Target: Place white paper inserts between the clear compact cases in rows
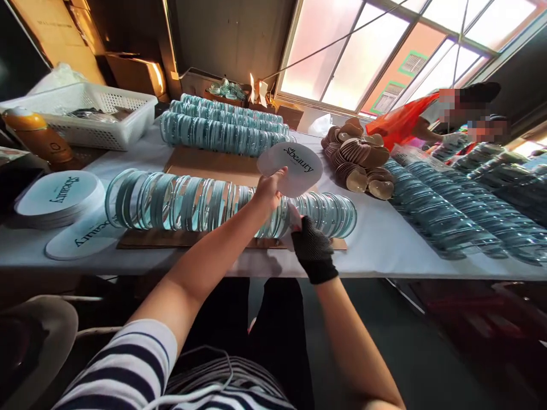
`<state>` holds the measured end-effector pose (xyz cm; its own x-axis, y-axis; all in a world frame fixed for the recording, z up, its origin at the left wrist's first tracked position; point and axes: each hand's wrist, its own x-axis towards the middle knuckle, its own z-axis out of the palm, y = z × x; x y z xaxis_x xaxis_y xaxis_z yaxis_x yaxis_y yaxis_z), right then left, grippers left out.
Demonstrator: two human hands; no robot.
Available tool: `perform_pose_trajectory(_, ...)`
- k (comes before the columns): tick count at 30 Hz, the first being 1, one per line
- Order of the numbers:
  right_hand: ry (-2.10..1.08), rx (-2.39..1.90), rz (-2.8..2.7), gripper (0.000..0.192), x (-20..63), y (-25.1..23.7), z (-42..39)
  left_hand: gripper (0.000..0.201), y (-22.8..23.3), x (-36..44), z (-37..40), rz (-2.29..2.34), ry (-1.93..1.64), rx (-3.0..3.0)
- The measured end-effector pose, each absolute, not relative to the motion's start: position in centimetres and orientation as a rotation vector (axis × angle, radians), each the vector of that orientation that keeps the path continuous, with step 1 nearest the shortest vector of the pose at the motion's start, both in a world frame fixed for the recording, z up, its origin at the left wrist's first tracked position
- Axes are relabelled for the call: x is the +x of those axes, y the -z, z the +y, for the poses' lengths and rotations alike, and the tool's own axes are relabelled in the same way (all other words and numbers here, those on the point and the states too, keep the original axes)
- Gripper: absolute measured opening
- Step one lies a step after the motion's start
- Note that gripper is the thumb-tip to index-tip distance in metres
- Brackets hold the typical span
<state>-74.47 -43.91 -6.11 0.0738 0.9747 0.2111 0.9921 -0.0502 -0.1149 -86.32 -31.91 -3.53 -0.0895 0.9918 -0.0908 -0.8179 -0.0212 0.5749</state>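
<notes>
My left hand (270,192), bare, pinches an oval white card (294,165) printed with "Sbeauty" and holds it up over a long row of nested clear plastic shells (192,202). At the right part of that row is my right hand (314,245), in a black fingerless glove. Its fingers are closed on a small pale piece (294,219) whose kind I cannot make out. The row lies on its side on a flat brown cardboard sheet (149,239). To the left, a stack of the same white cards (60,196) stands beside loose cards (85,233).
More rows of clear shells (222,134) lie at the back and shell rows (444,205) at the right. Beige cup-shaped pads (359,156) are heaped between. A white basket (123,128) and an orange bottle (38,136) stand left. A person in orange (397,122) is at the far right.
</notes>
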Motion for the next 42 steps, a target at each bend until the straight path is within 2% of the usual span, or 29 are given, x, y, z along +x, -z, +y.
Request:
perform_pose_trajectory(5,0.016,-2.001,-1.956,0.031,-73.9,7.0,-42.9,0.028,3.7,-86.4,-32.1,0.604,-1.604,0.337)
perform_pose_trajectory(11,-0.044,-1.961,-2.011,0.025,-74.3,7.1,-41.4,0.022,4.2,-86.7,-31.9,0.551,-1.614,0.317)
perform_pose_trajectory(15,-0.032,-1.988,-2.05,0.029,-74.8,7.6,-40.4,0.034,3.9,-86.8,-32.2,0.541,-1.613,0.334)
perform_pose_trajectory(17,-0.214,-1.939,-2.049,0.028,-74.5,7.9,-40.5,0.038,3.8,-86.8,-32.3,0.529,-1.606,0.329)
perform_pose_trajectory(21,-0.905,-1.628,-1.977,0.03,-73.2,8.5,-41.5,0.035,4.0,-86.7,-32.3,0.506,-1.638,0.28)
perform_pose_trajectory(24,-1.089,-1.43,-1.766,0.037,-71.6,8.1,-41.3,0.027,4.2,-86.3,-32.0,0.531,-1.661,0.284)
perform_pose_trajectory(26,-0.977,-1.35,-1.593,0.044,-70.7,6.9,-39.9,0.022,4.3,-86.0,-31.8,0.557,-1.675,0.316)
perform_pose_trajectory(30,-0.317,-1.382,-1.53,0.059,-70.2,3.7,-36.3,0.023,4.5,-85.7,-32.3,0.566,-1.699,0.467)
perform_pose_trajectory(34,0.238,-1.394,-1.718,0.061,-72.7,2.6,-36.2,0.027,5.3,-86.2,-33.9,0.657,-1.742,0.631)
perform_pose_trajectory(36,0.311,-1.363,-1.707,0.059,-74.4,2.6,-37.2,0.024,5.7,-86.6,-34.8,0.724,-1.743,0.668)
perform_pose_trajectory(40,0.083,-1.593,-1.38,0.056,-75.3,1.7,-39.7,0.029,5.2,-87.8,-35.5,0.639,-1.706,0.702)
perform_pose_trajectory(42,0.132,-1.684,-1.252,0.055,-74.2,1.2,-42.2,0.03,4.6,-89.0,-34.8,0.581,-1.746,0.693)
